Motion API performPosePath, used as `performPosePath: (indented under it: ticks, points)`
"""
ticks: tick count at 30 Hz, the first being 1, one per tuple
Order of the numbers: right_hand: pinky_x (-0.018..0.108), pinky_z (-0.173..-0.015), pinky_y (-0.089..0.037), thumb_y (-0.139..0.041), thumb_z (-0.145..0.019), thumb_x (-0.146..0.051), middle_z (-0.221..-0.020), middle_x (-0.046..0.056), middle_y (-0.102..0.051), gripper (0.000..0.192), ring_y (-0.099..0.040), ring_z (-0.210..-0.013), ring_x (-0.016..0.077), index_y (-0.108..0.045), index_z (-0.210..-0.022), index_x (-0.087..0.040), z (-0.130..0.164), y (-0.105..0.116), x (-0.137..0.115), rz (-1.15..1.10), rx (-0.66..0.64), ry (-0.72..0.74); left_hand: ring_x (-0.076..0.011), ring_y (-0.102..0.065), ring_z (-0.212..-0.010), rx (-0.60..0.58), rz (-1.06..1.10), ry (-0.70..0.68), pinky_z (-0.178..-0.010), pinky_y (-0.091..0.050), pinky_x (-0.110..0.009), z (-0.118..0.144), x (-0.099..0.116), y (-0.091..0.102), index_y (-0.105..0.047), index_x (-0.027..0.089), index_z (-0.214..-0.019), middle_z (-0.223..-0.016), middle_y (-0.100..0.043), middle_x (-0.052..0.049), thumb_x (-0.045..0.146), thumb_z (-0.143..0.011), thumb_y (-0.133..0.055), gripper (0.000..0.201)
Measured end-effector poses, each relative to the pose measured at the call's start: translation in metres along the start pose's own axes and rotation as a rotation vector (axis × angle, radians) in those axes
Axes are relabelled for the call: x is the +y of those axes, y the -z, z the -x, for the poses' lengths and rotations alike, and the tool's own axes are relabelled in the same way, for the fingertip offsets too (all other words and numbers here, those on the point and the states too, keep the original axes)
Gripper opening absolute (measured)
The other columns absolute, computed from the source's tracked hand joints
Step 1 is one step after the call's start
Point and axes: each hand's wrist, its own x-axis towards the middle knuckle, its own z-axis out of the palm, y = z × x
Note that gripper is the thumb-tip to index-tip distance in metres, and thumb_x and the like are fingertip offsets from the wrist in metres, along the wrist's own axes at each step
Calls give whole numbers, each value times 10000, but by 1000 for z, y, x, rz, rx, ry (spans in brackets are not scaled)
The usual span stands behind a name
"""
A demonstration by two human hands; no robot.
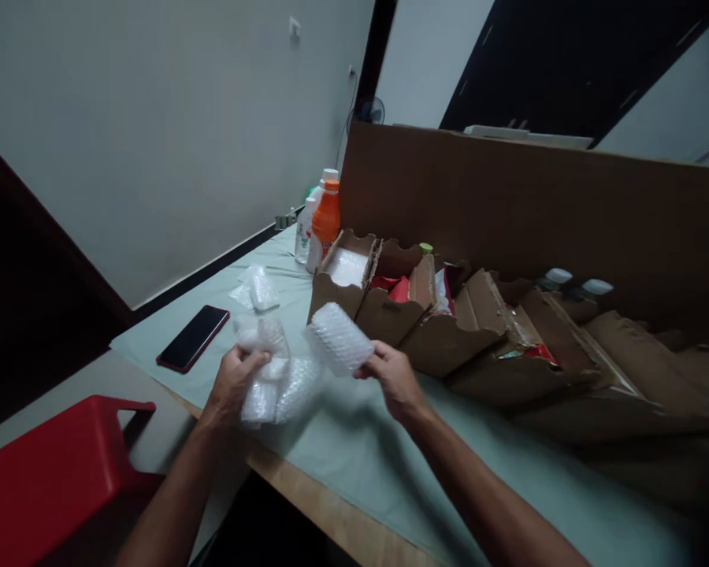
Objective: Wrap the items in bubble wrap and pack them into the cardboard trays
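My right hand pinches the lower right corner of a bubble wrap piece, raised above the table in front of the cardboard bins. My left hand has its thumb and fingers closed on another bubble wrap piece. Below and beside that hand lie more bubble wrap pieces, overlapping on the cloth; where one ends and another begins is hard to make out. Farther back, a separate crumpled bubble wrap piece rests on the table.
A phone lies left of my hands. Cardboard bins with packets line the right side, before a tall cardboard panel. An orange bottle and clear bottles stand at the back. A red stool is at lower left.
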Motion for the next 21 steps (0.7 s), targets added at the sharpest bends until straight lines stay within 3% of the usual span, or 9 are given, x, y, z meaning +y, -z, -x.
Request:
performPosePath:
  ticks: [3,8,11,14,18,21]
  points:
    - [226,-512,-409,-716,-581,-364,-607,-5,-654,206,-594,-516,124,-631,-654,-191,-26,-45,31,-134,-29,-77,-208,-646,-723,30,-56,-23,-660,-480,-284,-12,-3,16,-685,118,-947,-824,-727,-45,434,-567,-743,498]
    - [194,-473,-432,-705,-636,-353,-688,8,-696,205,-664,-584,137,-583,-700,-201,-74,-94,50,-246,-5,-119,-238,-680,-832,43,-120,-88,-719,-519,-303,-46,-11,14,-657,117,-1037,-940,-730,-86,467,-620,-716,547]
    - [182,-446,-435,-736,-665,-337,-770,32,-730,227,-694,-623,149,-588,-776,-205,-93,-103,58,-277,7,-151,-262,-682,-961,56,-161,-114,-813,-542,-332,-73,-10,7,-604,116,-1179,-1086,-712,-123,437,-651,-701,625]
    - [177,-402,-414,-776,-650,-316,-788,56,-741,274,-693,-607,159,-618,-839,-195,-95,-101,69,-275,-1,-175,-333,-605,-1218,52,-246,-156,-1013,-497,-405,-95,-3,-6,-539,142,-1348,-1343,-619,-166,322,-613,-755,787]
    - [185,-421,-442,-800,-619,-327,-819,65,-743,299,-678,-614,148,-664,-841,-181,-86,-95,81,-250,-8,-144,-458,-423,-1428,-32,-702,-216,-1146,-367,-551,-109,8,-24,-433,212,-1508,-1643,-283,-210,329,-696,-764,885]
    - [197,-456,-458,-787,-623,-364,-894,66,-747,303,-674,-657,145,-683,-849,-191,-79,-93,85,-221,-1,-94,-470,-308,-1497,-129,-905,-280,-1158,-319,-603,-108,5,-31,-427,231,-1521,-1676,-198,-224,438,-780,-739,831]
